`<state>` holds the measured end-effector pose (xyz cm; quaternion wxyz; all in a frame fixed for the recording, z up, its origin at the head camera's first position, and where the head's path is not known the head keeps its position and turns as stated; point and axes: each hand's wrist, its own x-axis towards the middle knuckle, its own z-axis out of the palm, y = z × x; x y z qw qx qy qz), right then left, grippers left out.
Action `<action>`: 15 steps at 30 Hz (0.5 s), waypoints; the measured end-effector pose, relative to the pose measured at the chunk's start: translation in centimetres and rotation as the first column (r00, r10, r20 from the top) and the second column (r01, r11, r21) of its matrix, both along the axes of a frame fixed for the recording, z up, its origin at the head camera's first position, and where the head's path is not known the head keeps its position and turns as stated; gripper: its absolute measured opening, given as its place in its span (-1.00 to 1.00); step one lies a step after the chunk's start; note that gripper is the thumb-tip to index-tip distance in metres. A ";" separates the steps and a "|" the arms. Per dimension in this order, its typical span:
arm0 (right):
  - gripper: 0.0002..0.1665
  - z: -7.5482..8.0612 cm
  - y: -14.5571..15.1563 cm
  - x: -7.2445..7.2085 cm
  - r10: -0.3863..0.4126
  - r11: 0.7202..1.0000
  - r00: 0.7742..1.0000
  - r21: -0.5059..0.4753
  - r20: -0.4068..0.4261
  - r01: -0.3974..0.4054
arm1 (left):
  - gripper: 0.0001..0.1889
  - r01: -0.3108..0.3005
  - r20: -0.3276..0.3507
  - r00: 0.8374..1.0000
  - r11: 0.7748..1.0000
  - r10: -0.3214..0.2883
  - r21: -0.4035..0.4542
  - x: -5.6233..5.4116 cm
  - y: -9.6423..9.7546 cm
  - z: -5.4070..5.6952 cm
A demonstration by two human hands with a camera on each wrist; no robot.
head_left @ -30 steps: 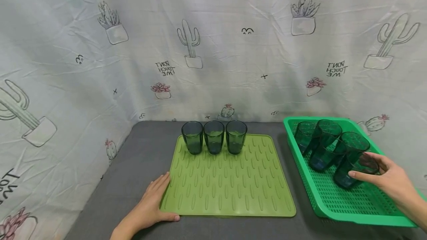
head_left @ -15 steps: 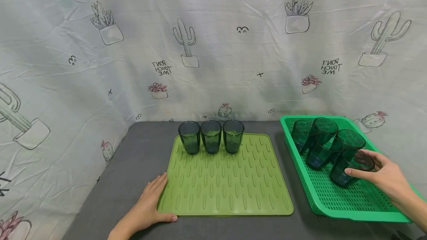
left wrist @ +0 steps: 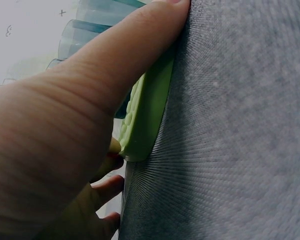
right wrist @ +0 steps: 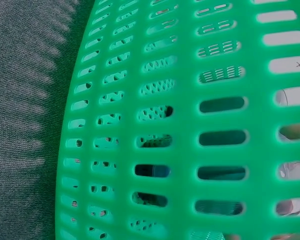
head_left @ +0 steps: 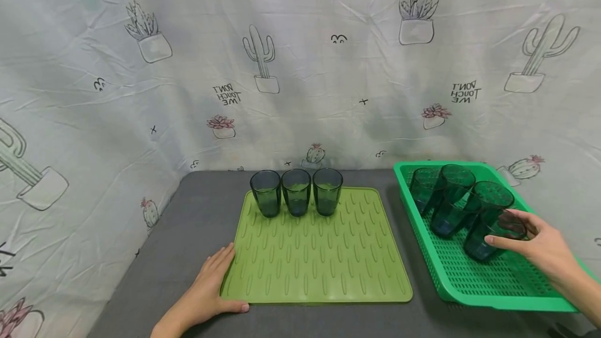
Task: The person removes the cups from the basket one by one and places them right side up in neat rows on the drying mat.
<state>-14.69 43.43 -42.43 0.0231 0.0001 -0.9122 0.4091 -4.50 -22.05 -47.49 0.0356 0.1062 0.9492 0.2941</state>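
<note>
In the head view my left hand rests at the left front corner of a green drying mat. Its fingers lie along the left edge, and the thumb reaches along the front edge. At the right, my right hand grips a tilted dark glass tumbler near its rim, thumb on the near side and fingers behind. This tumbler is inside a green plastic basket, overlapping a neighbouring tumbler. The basket's slotted wall mostly hides the right hand in the right wrist view.
Three matching tumblers stand in a row along the mat's back edge: a left one, a middle one and a right one. More tumblers crowd the basket's back left. A grey cloth covers the table. Behind hangs a printed curtain.
The scene has slid slightly left in the head view. Both hands, the held tumbler and the other tumblers keep their places relative to the mat and basket.
</note>
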 end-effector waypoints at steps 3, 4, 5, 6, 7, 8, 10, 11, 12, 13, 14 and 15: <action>0.00 0.1 -0.1 -0.1 -0.003 1.000 1.000 0.004 -0.005 0.003 | 0.36 0.001 -0.007 1.000 1.000 -0.001 -0.008 0.0 0.0 0.0; -0.02 0.2 -0.1 -0.1 -0.004 1.000 1.000 0.001 -0.006 0.004 | 0.36 0.000 -0.005 1.000 1.000 0.000 -0.008 0.0 0.0 0.0; -0.02 0.2 -0.1 -0.1 -0.004 1.000 1.000 -0.002 -0.002 0.004 | 0.36 0.000 -0.002 1.000 1.000 0.000 -0.008 0.0 0.0 0.0; -0.04 0.2 -0.1 -0.1 -0.004 1.000 1.000 -0.003 0.001 0.004 | 0.36 0.000 -0.001 1.000 1.000 0.000 -0.009 -0.1 0.0 -0.1; -0.05 0.2 -0.1 0.0 -0.004 1.000 1.000 -0.007 0.005 0.004 | 0.36 0.001 -0.001 1.000 1.000 -0.001 -0.010 -0.1 0.0 -0.1; -0.07 0.2 0.0 0.0 -0.004 1.000 1.000 -0.008 0.006 0.004 | 0.36 0.001 0.000 1.000 1.000 -0.001 -0.009 -0.1 0.0 -0.1; -0.07 0.1 0.0 0.1 -0.005 1.000 1.000 -0.019 0.015 0.006 | 0.36 0.003 -0.003 1.000 1.000 -0.003 -0.013 -0.1 0.0 -0.1; -0.07 0.1 0.0 0.1 -0.004 1.000 1.000 -0.018 0.017 0.005 | 0.36 0.004 -0.005 1.000 1.000 -0.004 -0.013 -0.1 0.0 -0.1; -0.07 0.0 0.0 0.1 -0.006 1.000 1.000 -0.011 0.016 0.006 | 0.36 0.004 -0.006 1.000 1.000 -0.004 -0.013 -0.1 0.0 -0.2; -0.06 0.0 0.0 0.2 -0.007 1.000 1.000 -0.014 0.016 0.007 | 0.36 0.003 -0.006 1.000 1.000 -0.003 -0.012 -0.1 -0.1 -0.2; -0.05 0.0 0.0 0.2 -0.007 1.000 1.000 -0.013 0.013 0.007 | 0.36 0.003 -0.007 1.000 1.000 -0.003 -0.011 -0.1 -0.1 -0.2; -0.04 0.0 -0.1 0.2 -0.007 1.000 1.000 -0.016 0.010 0.007 | 0.36 0.003 -0.008 1.000 1.000 -0.003 -0.012 -0.1 -0.1 -0.2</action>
